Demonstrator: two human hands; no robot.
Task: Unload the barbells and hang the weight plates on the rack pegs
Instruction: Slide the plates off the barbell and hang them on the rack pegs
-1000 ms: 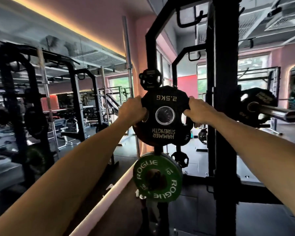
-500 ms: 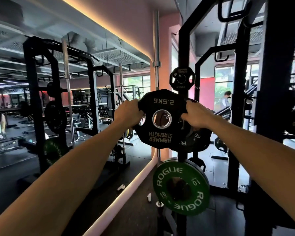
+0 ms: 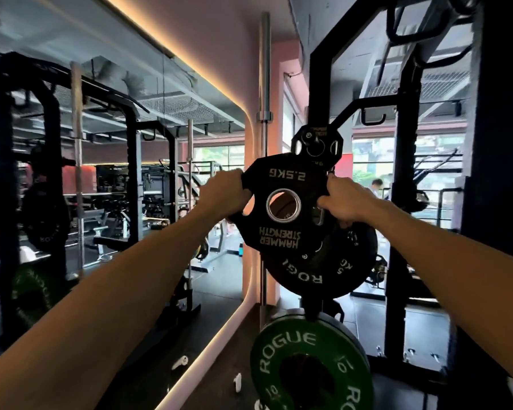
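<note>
Black 2.5 kg plate (image 3: 282, 208), centre frame, clasped at its rim by left hand (image 3: 224, 194) and right hand (image 3: 345, 199), overlapping a black Rogue plate (image 3: 323, 261) above a green plate (image 3: 311, 365).

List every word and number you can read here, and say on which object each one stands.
"2.5KG", "HAMMER STRENGTH", upside down: black grip plate, held by left hand and right hand.
"ROG", "5 KG": black round plate behind it.
"ROGUE", "10": green round plate below.
Small top plate: blurred.
</note>
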